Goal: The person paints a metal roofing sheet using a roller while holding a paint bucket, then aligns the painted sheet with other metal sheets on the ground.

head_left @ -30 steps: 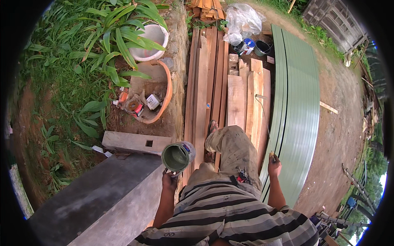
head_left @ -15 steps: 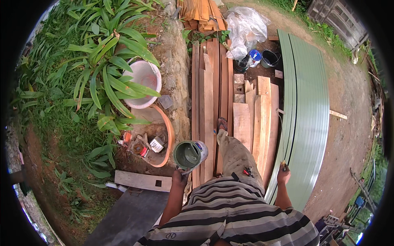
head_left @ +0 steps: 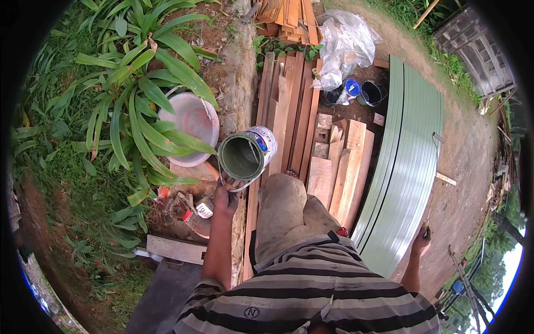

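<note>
My left grip held an open can, its mouth tilted toward me, inside coated grey-green, pale outside patched with blue. A thin-shafted tool pointed forward from my right grip, its end near the green sheets' outer edge.

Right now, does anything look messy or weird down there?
Yes: the clear plastic sheet lies crumpled near the blue-lidded bucket, which looks untidy. The can in the left hand tilts too, but I see no spill.

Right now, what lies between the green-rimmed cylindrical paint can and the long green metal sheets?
Head view: long brown wooden planks, then shorter pale wooden boards.
</note>
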`<state>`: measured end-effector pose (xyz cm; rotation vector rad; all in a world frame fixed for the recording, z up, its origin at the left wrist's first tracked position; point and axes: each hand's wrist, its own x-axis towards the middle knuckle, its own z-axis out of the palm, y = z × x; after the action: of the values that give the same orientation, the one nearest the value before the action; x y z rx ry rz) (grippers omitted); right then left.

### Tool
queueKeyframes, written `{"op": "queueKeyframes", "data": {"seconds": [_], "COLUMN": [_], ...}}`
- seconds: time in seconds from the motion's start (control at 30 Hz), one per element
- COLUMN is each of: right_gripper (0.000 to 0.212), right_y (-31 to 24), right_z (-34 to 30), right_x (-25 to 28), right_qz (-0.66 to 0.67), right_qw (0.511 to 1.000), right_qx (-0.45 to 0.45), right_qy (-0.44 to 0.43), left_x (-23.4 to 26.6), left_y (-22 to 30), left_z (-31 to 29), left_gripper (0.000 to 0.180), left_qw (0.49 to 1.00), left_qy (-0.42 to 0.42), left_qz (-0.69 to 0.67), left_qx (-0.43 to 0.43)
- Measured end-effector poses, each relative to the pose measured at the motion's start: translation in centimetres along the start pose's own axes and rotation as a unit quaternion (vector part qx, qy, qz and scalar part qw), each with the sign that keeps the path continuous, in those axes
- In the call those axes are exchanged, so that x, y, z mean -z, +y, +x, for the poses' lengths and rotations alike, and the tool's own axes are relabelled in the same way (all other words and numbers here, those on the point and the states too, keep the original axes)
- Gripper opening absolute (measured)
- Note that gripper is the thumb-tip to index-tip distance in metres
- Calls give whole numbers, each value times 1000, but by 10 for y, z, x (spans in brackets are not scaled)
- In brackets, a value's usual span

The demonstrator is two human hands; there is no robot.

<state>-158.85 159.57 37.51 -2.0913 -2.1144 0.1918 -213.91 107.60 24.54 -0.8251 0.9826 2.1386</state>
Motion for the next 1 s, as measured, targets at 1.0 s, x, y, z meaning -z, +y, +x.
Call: {"op": "queueKeyframes", "data": {"seconds": [1.0], "right_gripper": [45], "right_y": [-458], "right_z": [332], "right_x": [0], "right_qz": [273], "right_qw": [959], "right_qx": [3], "right_qy": [70], "left_x": [-226], "left_y": [75], "left_z": [268], "left_gripper": [84], "left_qw": [997], "left_qy": [57], "left_qz": [41], "left_qx": [22]}}
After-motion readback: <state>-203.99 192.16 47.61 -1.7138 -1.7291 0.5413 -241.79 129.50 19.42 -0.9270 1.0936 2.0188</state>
